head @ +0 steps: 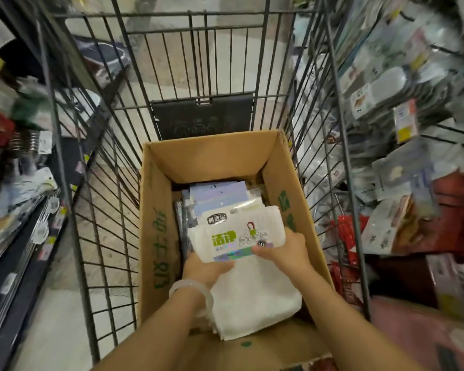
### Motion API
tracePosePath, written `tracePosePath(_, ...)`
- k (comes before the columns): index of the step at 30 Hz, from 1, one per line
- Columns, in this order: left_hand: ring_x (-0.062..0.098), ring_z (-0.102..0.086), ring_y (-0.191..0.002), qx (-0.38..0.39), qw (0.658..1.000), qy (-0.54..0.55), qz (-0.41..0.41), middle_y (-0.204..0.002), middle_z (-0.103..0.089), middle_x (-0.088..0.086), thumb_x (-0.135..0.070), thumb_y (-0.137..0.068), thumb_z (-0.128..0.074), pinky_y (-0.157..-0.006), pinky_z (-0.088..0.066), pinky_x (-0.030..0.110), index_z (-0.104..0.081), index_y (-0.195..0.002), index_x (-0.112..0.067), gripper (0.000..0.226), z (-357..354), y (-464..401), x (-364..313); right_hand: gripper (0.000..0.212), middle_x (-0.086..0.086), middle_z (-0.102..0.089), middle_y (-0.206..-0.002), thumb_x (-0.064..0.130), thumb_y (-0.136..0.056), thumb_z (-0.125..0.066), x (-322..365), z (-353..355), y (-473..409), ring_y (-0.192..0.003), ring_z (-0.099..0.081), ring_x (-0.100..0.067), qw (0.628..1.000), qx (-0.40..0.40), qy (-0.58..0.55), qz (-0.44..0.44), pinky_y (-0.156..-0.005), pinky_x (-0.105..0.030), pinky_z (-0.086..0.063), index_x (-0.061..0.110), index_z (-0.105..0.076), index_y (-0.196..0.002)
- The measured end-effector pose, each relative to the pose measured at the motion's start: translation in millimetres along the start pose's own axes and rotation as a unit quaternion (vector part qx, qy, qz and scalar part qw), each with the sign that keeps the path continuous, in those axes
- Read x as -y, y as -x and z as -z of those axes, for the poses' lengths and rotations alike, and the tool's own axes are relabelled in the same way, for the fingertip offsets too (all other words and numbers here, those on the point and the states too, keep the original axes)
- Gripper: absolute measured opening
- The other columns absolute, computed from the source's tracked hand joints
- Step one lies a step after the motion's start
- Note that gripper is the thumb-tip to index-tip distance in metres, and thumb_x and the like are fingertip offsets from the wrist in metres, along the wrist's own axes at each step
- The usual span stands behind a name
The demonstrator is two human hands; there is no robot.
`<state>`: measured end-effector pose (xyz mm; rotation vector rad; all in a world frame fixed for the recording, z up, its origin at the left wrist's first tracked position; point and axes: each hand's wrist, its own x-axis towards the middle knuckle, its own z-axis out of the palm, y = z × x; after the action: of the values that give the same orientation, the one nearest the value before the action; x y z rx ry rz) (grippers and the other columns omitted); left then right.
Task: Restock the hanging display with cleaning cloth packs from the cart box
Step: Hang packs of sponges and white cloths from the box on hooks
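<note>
1. Cloth pack (pixel 236 234): white, green print, held just above the open cardboard box (pixel 158 210) in the wire cart (pixel 73 183).
2. Left hand (pixel 206 269) grips its near-left edge; right hand (pixel 284 250) clamps the right edge.
3. More packs (pixel 217 194) stacked beneath.
4. Tip: lift straight up to clear the box walls, header up, then swing to the hanging display (pixel 402 108) at right.

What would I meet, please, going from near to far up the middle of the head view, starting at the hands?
Left hand and right hand gripping the white cloth pack → purple-blue packs deeper in the box → far wall of the cardboard box → dark flap on the cart → cart's wire end.
</note>
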<state>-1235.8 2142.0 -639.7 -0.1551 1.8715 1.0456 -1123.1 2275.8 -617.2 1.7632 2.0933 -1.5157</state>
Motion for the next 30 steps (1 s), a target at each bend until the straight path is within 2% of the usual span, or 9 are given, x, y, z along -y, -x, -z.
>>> tracePosePath(3,0.018,-0.061,-0.076,0.018,0.999,0.0,-0.031,-0.089,-0.067,0.005,0.003,-0.067,-0.078,-0.065,-0.047,0.025,-0.068,-0.086,-0.017,0.029,4,11,2,0.031,0.0,-0.074,-0.092,0.009,-0.066,-0.08,-2,8,15,-0.069,-0.065,0.005,0.995,0.071,-0.07,0.017,-0.056,-0.013,-0.049,0.023,-0.071,-0.093)
tracePosePath(6,0.019,-0.062,-0.083,0.03,0.997,-0.017,-0.075,-0.096,-0.07,0.01,0.002,-0.071,-0.076,-0.076,-0.047,0.028,-0.069,-0.094,-0.013,0.029,6,21,-1,0.04,-0.004,-0.073,-0.103,0.004,-0.068,-0.079,-4,12,30,-0.09,-0.069,-0.012,0.988,0.084,-0.129,0.025,-0.071,-0.024,-0.056,0.018,-0.068,-0.104)
tracePosePath(9,0.021,-0.064,-0.088,0.029,0.993,-0.031,-0.112,-0.101,-0.07,0.012,-0.001,-0.071,-0.076,-0.081,-0.05,0.031,-0.068,-0.101,-0.008,0.031,12,30,-12,0.04,-0.003,-0.074,-0.1,0.002,-0.065,-0.08,4,16,44,-0.09,-0.07,-0.014,0.983,0.052,-0.165,0.055,-0.074,-0.029,-0.057,0.021,-0.069,-0.098)
tracePosePath(12,0.023,-0.065,-0.097,0.053,0.984,-0.027,-0.168,-0.106,-0.07,0.012,-0.005,-0.073,-0.076,-0.088,-0.052,0.037,-0.064,-0.108,-0.004,0.037,26,48,-31,0.041,0.011,-0.075,-0.088,-0.002,-0.066,-0.079,20,26,64,-0.083,-0.07,-0.002,0.978,0.037,-0.187,0.084,-0.064,-0.017,-0.054,0.029,-0.068,-0.091)
tracePosePath(16,0.019,-0.064,-0.103,0.116,0.946,-0.017,-0.301,-0.113,-0.067,0.011,0.001,-0.076,-0.071,-0.092,-0.051,0.037,-0.064,-0.111,-0.009,0.037,46,92,-66,0.041,0.009,-0.072,-0.09,0.0,-0.066,-0.08,52,51,104,-0.081,-0.068,-0.002,0.974,-0.031,-0.201,0.102,-0.065,-0.015,-0.054,0.023,-0.066,-0.098)
tracePosePath(19,0.008,-0.065,-0.092,0.15,0.912,-0.012,-0.381,-0.11,-0.068,0.01,0.003,-0.075,-0.072,-0.078,-0.053,0.018,-0.063,-0.109,-0.009,0.037,60,134,-90,0.035,0.01,-0.071,-0.086,0.001,-0.065,-0.08,77,74,153,-0.073,-0.066,0.002,0.96,-0.101,-0.213,0.149,-0.063,-0.013,-0.052,0.025,-0.067,-0.088)
tracePosePath(22,0.018,-0.065,-0.093,0.165,0.883,-0.023,-0.438,-0.106,-0.068,0.011,-0.004,-0.072,-0.077,-0.079,-0.053,0.029,-0.062,-0.109,-0.003,0.04,71,186,-106,0.032,0.017,-0.072,-0.077,0.003,-0.068,-0.078,92,92,222,-0.066,-0.064,0.008,0.937,-0.17,-0.229,0.204,-0.057,-0.009,-0.049,0.027,-0.068,-0.086)
tracePosePath(27,-0.011,-0.063,-0.068,0.261,0.822,-0.055,-0.504,-0.084,-0.068,-0.009,-0.004,-0.073,-0.076,-0.064,-0.051,0.012,-0.065,-0.09,-0.021,0.026,75,286,-104,0.029,0.0,-0.075,-0.093,0.002,-0.067,-0.078,82,115,343,-0.089,-0.07,-0.018,0.898,-0.271,-0.26,0.229,-0.081,-0.035,-0.056,0.023,-0.07,-0.085)
tracePosePath(30,-0.001,-0.066,-0.074,0.327,0.797,-0.051,-0.505,-0.085,-0.07,-0.006,-0.002,-0.074,-0.074,-0.063,-0.052,0.011,-0.065,-0.096,-0.01,0.026,67,338,-90,0.032,0.004,-0.075,-0.093,0.002,-0.068,-0.078,61,127,410,-0.091,-0.07,-0.015,0.87,-0.335,-0.278,0.232,-0.078,-0.03,-0.057,0.025,-0.069,-0.088)
